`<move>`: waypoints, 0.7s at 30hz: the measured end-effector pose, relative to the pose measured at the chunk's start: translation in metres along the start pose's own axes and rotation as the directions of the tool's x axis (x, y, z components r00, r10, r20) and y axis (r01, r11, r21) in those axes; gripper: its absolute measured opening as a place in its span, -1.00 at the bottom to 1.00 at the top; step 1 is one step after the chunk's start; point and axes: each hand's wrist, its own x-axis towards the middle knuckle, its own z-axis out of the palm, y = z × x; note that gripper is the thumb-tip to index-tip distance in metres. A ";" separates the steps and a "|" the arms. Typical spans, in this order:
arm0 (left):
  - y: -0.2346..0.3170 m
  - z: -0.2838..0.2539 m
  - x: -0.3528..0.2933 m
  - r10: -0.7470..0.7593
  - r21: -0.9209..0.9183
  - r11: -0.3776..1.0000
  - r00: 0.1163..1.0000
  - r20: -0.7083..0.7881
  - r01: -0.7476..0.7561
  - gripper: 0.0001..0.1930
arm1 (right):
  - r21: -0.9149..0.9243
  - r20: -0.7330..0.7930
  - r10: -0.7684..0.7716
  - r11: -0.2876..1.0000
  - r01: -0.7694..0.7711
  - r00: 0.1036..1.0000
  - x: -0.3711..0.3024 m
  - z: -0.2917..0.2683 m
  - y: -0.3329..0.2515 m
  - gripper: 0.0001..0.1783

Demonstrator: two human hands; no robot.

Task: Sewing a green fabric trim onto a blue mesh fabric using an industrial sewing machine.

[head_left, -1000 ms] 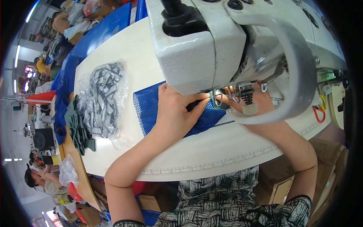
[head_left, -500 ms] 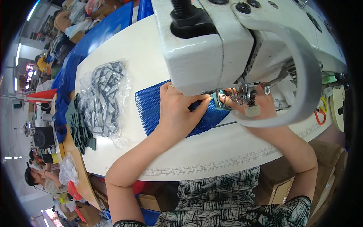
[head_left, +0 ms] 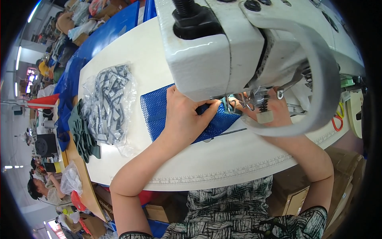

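Nothing much had shifted: our left hand still pressed flat, fingers spread, on the blue mesh, while our right hand beyond it stayed half hidden by the sewing machine, its grip impossible to tell.

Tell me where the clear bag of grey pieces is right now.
In the head view, the clear bag of grey pieces lies on the white table, on the person's left, between the dark green stack at the table's edge and the blue mesh fabric.

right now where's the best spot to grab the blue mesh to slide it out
Take the bare left end of the blue mesh, coming from the left side of the table. It lies flat and uncovered there, while its right part is pinned under the left hand and runs under the sewing machine.
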 end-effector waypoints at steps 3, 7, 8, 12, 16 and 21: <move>-0.004 0.001 0.001 0.028 -0.014 1.000 1.000 -0.012 -0.028 -0.79 | -0.005 -0.021 0.006 1.000 -0.006 1.000 0.003 -0.002 -0.003 -0.68; -0.001 -0.003 0.003 -0.083 -0.025 0.996 0.995 0.050 0.085 -0.78 | -0.040 0.004 0.004 0.999 -0.004 1.000 0.002 -0.002 -0.002 -0.78; -0.001 -0.003 0.004 -0.086 -0.006 0.996 0.995 0.043 0.086 -0.77 | -0.042 0.032 0.011 0.999 -0.010 0.999 0.002 -0.003 -0.002 -0.80; -0.007 -0.005 0.003 0.003 0.024 1.000 1.000 0.030 -0.004 -0.78 | -0.055 0.055 0.022 0.998 -0.019 0.998 0.003 -0.002 -0.005 -0.80; -0.001 -0.023 0.003 0.117 -0.044 0.993 0.984 0.137 -0.112 -0.74 | 0.069 -0.034 0.019 0.998 -0.016 0.999 0.000 0.002 -0.008 -0.76; 0.036 -0.042 0.006 0.176 0.059 0.978 0.937 0.303 -0.202 -0.68 | 0.073 -0.058 -0.036 0.997 0.040 0.998 0.003 -0.005 -0.010 -0.73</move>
